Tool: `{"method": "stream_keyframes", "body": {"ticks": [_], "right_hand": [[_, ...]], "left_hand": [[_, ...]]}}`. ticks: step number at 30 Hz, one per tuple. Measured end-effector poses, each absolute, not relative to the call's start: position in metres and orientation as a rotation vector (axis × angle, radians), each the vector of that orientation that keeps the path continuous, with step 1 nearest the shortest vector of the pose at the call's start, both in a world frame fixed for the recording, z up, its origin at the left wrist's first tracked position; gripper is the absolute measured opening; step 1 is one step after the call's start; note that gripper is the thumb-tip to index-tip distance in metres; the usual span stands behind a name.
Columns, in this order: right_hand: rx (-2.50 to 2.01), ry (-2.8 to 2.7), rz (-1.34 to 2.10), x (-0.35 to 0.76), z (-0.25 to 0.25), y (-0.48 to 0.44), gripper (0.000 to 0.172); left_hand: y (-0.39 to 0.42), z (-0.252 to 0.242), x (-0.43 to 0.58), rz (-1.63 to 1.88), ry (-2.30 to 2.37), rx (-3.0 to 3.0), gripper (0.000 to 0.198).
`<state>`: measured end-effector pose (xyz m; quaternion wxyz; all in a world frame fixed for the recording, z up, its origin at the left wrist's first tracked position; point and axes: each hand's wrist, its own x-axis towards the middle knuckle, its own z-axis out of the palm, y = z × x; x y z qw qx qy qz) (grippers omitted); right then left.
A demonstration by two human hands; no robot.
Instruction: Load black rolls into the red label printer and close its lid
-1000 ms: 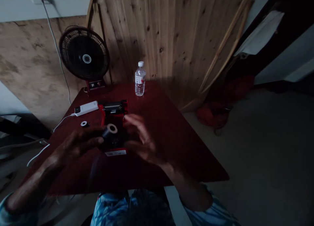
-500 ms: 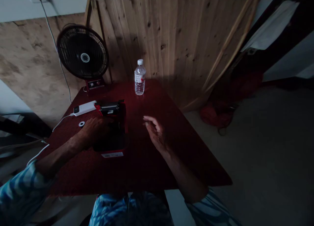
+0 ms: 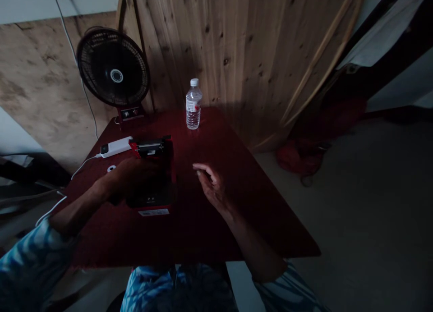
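Observation:
A red and black machine that looks like a small label printer [image 3: 152,198] lies on the dark red table [image 3: 209,240], its lid [image 3: 150,146] raised at the far side. My left hand [image 3: 133,174] reaches over and into it from the left; shadow hides the fingers and anything they may hold. To the right of the machine hovers my right hand [image 3: 212,185], fingers loosely curved, thumb apart from them, nothing held. A small white ring-shaped roll [image 3: 111,168] sits just left of my left hand.
A white power bank [image 3: 117,147] with a cable lies left of the lid. Behind it stands a black fan [image 3: 115,71]. A clear plastic bottle [image 3: 194,105] stands at the table's back, near a wooden panel [image 3: 237,55]. A red bag [image 3: 297,158] rests on the floor at right.
My left hand has shifted slightly and its fingers lie deeper in shadow, with more of the printer's near part showing. My right hand has moved a little left.

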<state>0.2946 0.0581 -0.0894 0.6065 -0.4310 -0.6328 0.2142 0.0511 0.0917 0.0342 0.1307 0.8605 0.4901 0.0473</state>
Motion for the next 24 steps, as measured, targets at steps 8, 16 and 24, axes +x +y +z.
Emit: {"method": "stream_keyframes", "body": {"ticks": [8,16,24], "right_hand": [[-1.045,-1.468,0.515,0.289,-0.094,0.058,0.022],[-1.044,-1.444,0.483,0.291,-0.102,0.062,0.021],[-1.038,-1.382,0.537,0.291,-0.111,0.067,0.019]], "left_hand": [[0.036,0.021,0.02,0.54,1.209,2.464,0.033],[0.035,0.007,0.027,0.759,1.082,2.708,0.024],[0.01,0.002,0.024,0.769,1.001,2.924,0.017]]}}
